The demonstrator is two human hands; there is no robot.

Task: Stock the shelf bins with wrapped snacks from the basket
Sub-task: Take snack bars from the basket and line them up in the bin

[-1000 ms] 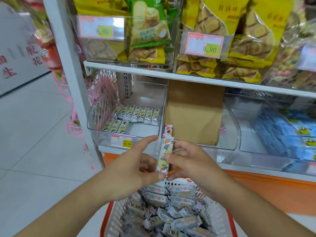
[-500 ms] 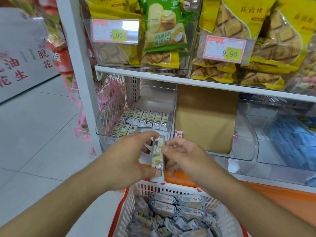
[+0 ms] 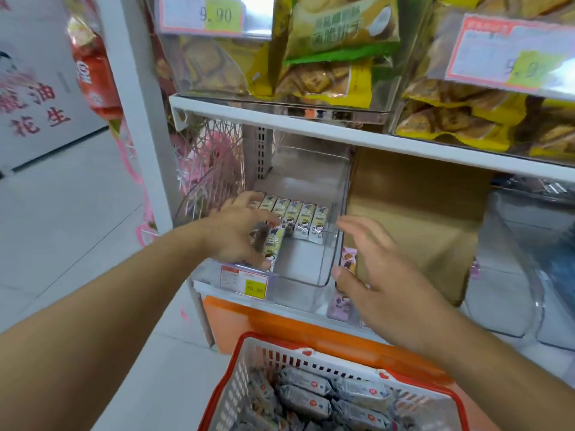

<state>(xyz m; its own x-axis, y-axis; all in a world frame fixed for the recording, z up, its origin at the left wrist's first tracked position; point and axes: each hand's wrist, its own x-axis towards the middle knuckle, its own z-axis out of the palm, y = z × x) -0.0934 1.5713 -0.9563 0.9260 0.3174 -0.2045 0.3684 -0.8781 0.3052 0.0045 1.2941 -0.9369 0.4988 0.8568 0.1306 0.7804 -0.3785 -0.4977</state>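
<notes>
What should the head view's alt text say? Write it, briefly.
A person's left hand sets a slim wrapped snack bar into a clear plastic shelf bin beside a row of matching bars; the open right hand hovers above a red-rimmed white basket of wrapped snacks.

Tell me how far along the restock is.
Early. Done: one back row of snack bars lines the clear bin. In hand: the left hand is setting a bar into a front row; the right hand is open, holding nothing. Left: the basket is full of wrapped snacks.

a shop: price tags on shelf bins, packaged snacks above.
</notes>
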